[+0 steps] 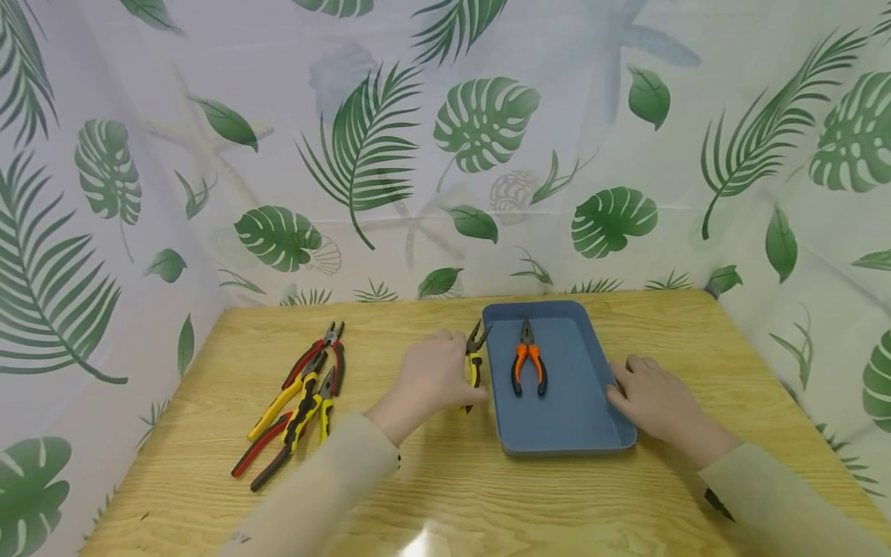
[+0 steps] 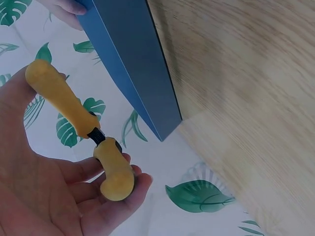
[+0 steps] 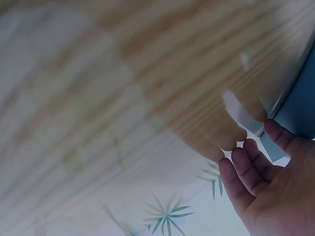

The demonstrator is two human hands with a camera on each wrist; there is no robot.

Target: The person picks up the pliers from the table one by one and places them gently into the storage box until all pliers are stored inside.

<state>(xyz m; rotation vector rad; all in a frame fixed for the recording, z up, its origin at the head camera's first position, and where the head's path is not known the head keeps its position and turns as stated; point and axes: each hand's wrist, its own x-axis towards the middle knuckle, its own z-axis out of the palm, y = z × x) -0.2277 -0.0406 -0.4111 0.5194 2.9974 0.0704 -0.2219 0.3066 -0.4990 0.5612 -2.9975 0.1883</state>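
Observation:
My left hand (image 1: 435, 375) holds a pair of long-nose pliers (image 1: 475, 370) by its yellow-and-black handles (image 2: 64, 101), just left of the blue tray (image 1: 567, 422). The pliers' jaws point away from me, their tips close to the tray's left rim. In the left wrist view the handles stand apart between thumb and fingers. Inside the tray lies another pair of long-nose pliers (image 1: 527, 352) with orange-and-black handles. At the tray's right side, my right hand (image 1: 657, 398) touches the rim with its thumb. Its other fingers (image 3: 239, 167) are loosely bent outside the tray, fingertips low at the tabletop.
Several more pliers (image 1: 299, 414) with red, yellow and black handles lie in an overlapping pile on the left of the wooden table (image 1: 431, 495). A leaf-printed white cloth (image 1: 418, 155) hangs behind the table and along its sides.

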